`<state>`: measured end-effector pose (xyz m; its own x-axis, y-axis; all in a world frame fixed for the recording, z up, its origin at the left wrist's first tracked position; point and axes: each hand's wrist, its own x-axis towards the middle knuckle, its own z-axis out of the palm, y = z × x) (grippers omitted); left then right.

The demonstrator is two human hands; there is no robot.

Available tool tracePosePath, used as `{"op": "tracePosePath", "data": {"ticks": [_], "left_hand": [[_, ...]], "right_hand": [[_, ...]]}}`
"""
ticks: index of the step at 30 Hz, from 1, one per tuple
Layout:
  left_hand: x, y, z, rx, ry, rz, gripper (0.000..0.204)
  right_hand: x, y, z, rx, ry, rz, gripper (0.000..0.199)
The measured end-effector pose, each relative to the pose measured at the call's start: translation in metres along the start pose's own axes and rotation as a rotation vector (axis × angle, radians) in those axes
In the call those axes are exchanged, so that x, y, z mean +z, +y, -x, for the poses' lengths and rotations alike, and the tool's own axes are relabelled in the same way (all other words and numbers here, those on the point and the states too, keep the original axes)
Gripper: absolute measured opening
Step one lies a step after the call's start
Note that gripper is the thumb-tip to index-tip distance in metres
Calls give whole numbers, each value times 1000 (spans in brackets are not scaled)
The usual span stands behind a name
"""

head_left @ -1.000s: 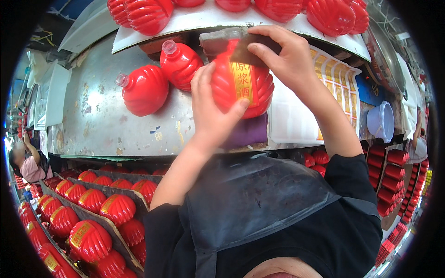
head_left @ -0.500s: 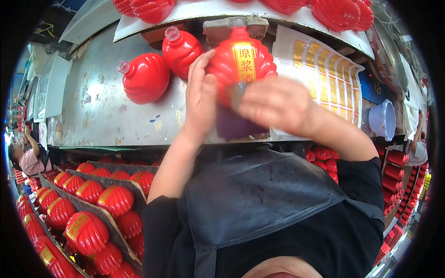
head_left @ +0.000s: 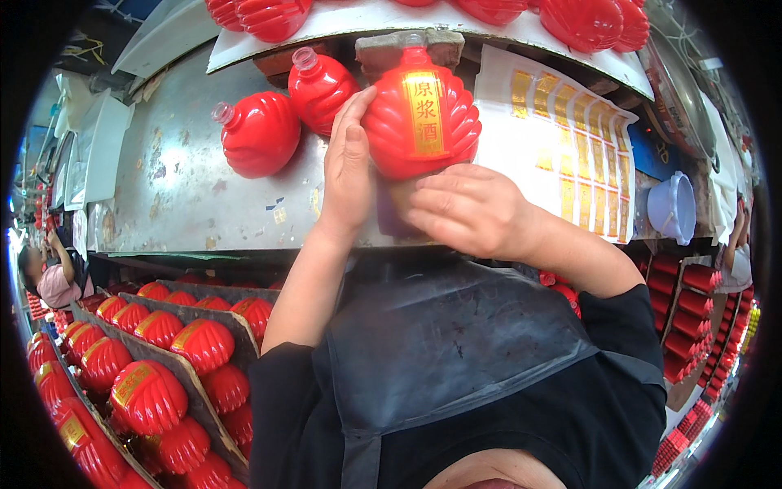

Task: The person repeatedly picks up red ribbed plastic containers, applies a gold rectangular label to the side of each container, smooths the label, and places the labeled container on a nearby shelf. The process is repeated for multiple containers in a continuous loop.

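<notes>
A red ribbed, shell-shaped bottle (head_left: 381,134) with a clear neck lies on the metal worktop in front of me, its neck pointing away. A gold label (head_left: 425,114) runs down the middle of its face. My left hand (head_left: 350,175) rests along the bottle's left side, fingers stretched and flat against it. Just below the bottle's base is my right hand (head_left: 468,208), its fingers curled together. Whatever those fingers hold is hidden. Two more red bottles (head_left: 262,134) without visible labels lie to the left of my left hand.
A sheet of gold labels (head_left: 590,155) lies to the right. The neck rests by a grey padded block (head_left: 371,57). Red bottles line a white shelf (head_left: 481,37) at the back. Racks of labelled bottles (head_left: 151,397) stand lower left. A lilac bucket (head_left: 672,208) is at right.
My right hand has slid down off the label to below the bottle's base. The dark grey piece seen at its fingertips earlier is no longer visible. My left hand stays against the bottle.
</notes>
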<state>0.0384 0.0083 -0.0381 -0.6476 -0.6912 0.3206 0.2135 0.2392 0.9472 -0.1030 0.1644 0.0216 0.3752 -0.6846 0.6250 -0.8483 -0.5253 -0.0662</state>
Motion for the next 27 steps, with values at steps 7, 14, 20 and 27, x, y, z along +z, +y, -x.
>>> {"op": "tracePosePath", "data": {"ticks": [7, 14, 20, 27], "left_hand": [[1, 2, 2, -21, -11, 7, 66], [7, 4, 3, -47, -21, -41, 62], [11, 1, 4, -55, 12, -45, 61], [9, 1, 1, -69, 10, -51, 62]], "right_hand": [[-17, 27, 20, 388, 259, -42, 32], [-13, 4, 35, 280, 166, -130, 29], [-10, 5, 7, 966, 647, -514, 29], [5, 30, -9, 819, 371, -65, 30]]}}
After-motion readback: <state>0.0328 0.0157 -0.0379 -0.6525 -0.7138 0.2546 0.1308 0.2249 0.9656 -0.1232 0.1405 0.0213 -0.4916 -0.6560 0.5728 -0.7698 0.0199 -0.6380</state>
